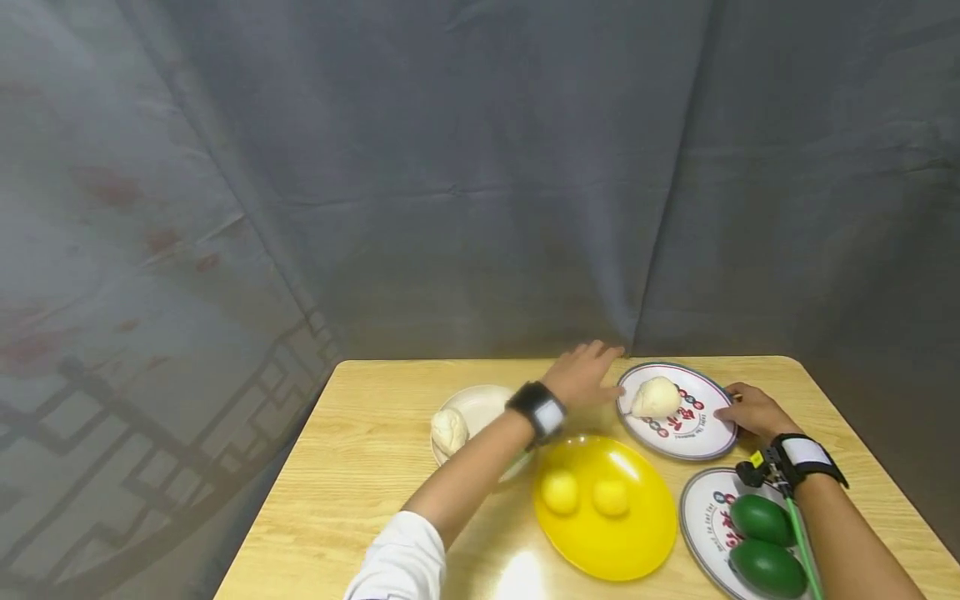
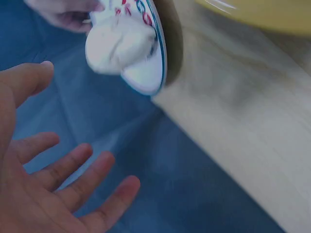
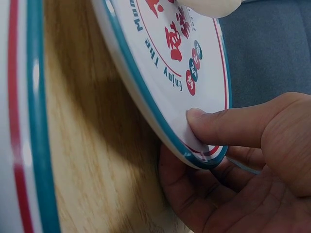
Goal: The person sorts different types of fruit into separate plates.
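Note:
At the back right of the table, my right hand (image 1: 753, 412) grips the rim of a printed white plate (image 1: 716, 402), thumb on top and fingers underneath. In the right wrist view the plate (image 3: 206, 77) is tilted, with its edge raised off the wood. On it lies a white bun-like lump (image 1: 657, 397). My left hand (image 1: 581, 375), fingers spread and holding nothing, is by the plate's left edge. The left wrist view shows this hand (image 2: 53, 189) apart from the plate and the lump (image 2: 119, 43).
A yellow plate (image 1: 607, 554) with two yellow balls (image 1: 559, 492) sits in front. Right of it, another printed plate (image 1: 701, 504) bears two green egg-shaped things (image 1: 767, 568). Behind my left forearm, a cream plate (image 1: 480, 404) carries another white lump (image 1: 449, 430). Grey cloth (image 1: 480, 208) hangs behind.

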Tool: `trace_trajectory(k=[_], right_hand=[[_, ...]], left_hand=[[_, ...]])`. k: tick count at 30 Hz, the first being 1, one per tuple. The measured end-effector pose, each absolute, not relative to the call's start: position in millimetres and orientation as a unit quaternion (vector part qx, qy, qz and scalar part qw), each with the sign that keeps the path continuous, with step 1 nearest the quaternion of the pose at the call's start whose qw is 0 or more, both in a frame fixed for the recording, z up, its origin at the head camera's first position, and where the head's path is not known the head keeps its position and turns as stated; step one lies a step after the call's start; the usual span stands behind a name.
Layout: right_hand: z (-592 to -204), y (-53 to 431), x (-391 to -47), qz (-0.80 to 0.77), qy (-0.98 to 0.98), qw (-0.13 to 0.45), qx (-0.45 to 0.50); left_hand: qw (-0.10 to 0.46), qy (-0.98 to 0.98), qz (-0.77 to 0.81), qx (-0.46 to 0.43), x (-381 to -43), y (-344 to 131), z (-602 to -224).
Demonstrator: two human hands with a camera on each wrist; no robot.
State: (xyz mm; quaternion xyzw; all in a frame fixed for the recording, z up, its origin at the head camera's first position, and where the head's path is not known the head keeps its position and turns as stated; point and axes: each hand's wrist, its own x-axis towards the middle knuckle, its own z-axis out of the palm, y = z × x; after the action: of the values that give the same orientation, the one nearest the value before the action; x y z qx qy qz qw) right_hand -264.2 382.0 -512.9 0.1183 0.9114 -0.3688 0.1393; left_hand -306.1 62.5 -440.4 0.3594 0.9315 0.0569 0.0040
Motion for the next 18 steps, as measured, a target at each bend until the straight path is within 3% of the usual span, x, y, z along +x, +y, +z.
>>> trace_trajectory(k=[8,18], right_hand=[[-518.2,393.8,-260.9,-0.361,0.916,0.134,0.113],[-514.8,398.7,-250.9,-0.352,0.92,0.123,0.118]], left_hand=[[-0.049,0.944,0.099,0.312,-286.8,-38.2,-435.4],[-0.133,0.957,0.075,0.245,-256.3,-128.8,-493.5]])
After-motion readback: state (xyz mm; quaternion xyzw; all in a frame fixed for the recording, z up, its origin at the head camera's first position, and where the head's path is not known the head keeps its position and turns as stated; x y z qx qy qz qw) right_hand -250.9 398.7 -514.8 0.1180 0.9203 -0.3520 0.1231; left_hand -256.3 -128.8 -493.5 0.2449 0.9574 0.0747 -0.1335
